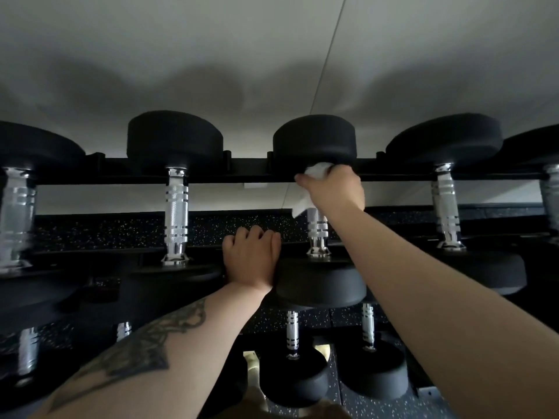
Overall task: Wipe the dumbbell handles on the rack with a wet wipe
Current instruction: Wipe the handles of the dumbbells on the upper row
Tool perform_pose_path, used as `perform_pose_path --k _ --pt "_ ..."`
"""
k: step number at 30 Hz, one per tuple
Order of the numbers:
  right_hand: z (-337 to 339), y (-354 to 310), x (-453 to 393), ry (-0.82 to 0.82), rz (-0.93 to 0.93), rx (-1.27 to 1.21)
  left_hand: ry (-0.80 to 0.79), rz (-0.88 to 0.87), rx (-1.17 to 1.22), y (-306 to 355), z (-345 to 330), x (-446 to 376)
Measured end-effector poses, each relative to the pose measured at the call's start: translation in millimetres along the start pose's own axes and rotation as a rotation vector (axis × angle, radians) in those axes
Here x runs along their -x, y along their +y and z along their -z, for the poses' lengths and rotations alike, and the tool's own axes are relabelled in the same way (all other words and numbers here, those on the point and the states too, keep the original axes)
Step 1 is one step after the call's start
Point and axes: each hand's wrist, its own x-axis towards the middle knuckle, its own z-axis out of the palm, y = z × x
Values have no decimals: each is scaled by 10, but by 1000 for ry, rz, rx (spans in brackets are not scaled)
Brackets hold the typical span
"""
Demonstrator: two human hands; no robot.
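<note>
Head view: crumpled white wet wipe (314, 172) wraps a ringed chrome dumbbell handle (317, 228).

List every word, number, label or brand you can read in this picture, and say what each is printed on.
None can be read.
The black dumbbell heads show no visible numbers or brand marks.
A small white tag on the rack rail looks blank or is too small to read.
The forearm tattoo shows a pattern, with no legible letters.
The wipe in the right hand carries no print.
</note>
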Motion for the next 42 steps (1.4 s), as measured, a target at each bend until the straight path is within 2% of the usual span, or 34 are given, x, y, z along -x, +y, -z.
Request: perform_pose_path --k 3,8,9,11,13,14,15,19,23,29,32,33,35,38,42 --pt "-94 14 -9 -25 -35 48 -9 -7 1 -4 -22 7" --pt "54 207 58 -60 82 214 -3 -12 26 0 -4 4" --pt "99 274 80 -119 48 161 12 -14 22 0 -7 7" --pt "128 402 169 -302 -130 -36 20 -9 17 -2 -9 7" --pt "167 454 245 -420 -280 -192 9 -7 15 -4 -10 6" --pt "198 475 261 -465 -278 -193 3 -6 13 -3 -7 4" --pt "244 486 282 -509 -229 -131 -1 -7 14 -2 -2 3" --pt "420 582 439 -614 73 383 -4 -6 37 4 11 13" --pt "329 609 447 -603 202 586 -37 -14 45 14 32 20" --pt "388 622 622 -492 397 728 -62 0 42 15 74 15" --pt "523 492 816 -365 483 776 -68 4 -1 32 79 9" --pt "484 424 899 -321 604 828 -99 -7 -26 26 97 9" --pt "272 368 1057 -355 739 877 -169 -20 -25 10 155 23" --pt "28 366 1017 -358 769 887 -256 -36 -29 0 213 35" --pt "204 416 693 -439 874 994 -289 -28 5 7 190 17"
